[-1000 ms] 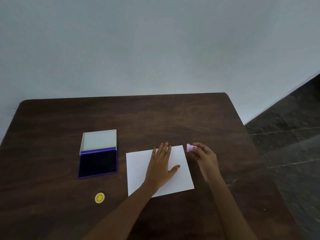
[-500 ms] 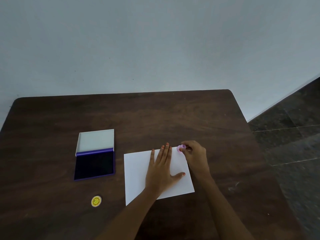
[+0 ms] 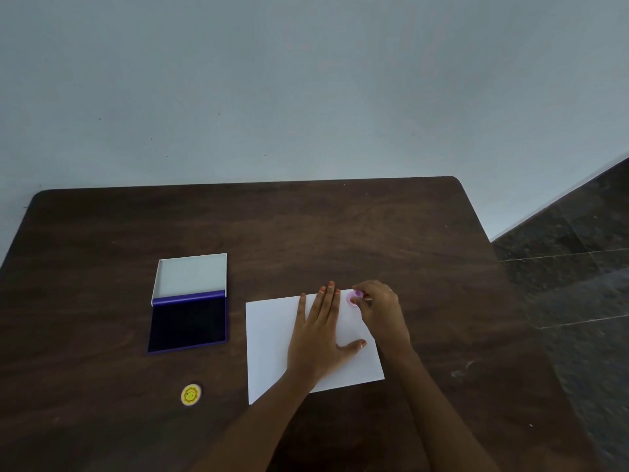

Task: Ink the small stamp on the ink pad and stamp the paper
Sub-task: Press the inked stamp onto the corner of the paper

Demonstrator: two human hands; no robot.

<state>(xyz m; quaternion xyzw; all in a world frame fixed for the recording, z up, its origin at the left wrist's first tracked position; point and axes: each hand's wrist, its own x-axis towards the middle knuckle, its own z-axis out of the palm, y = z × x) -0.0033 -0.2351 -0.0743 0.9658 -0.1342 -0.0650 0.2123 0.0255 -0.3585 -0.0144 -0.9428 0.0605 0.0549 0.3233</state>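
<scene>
A white sheet of paper (image 3: 269,338) lies on the dark wooden table (image 3: 306,233). My left hand (image 3: 318,335) rests flat on the paper, fingers spread. Over the paper's far right corner, my right hand (image 3: 381,315) pinches a small pink stamp (image 3: 355,297); whether the stamp touches the sheet I cannot tell. To the left of the paper sits an open ink pad (image 3: 188,323) with a dark blue pad and a white lid folded back.
A small round yellow cap or sticker (image 3: 190,394) lies near the table's front, left of the paper. The table's right edge borders a dark tiled floor (image 3: 578,267). A pale wall stands behind the table.
My right hand has carried the pink stamp leftward from beside the paper to over its far right corner. The left hand has stayed flat on the sheet.
</scene>
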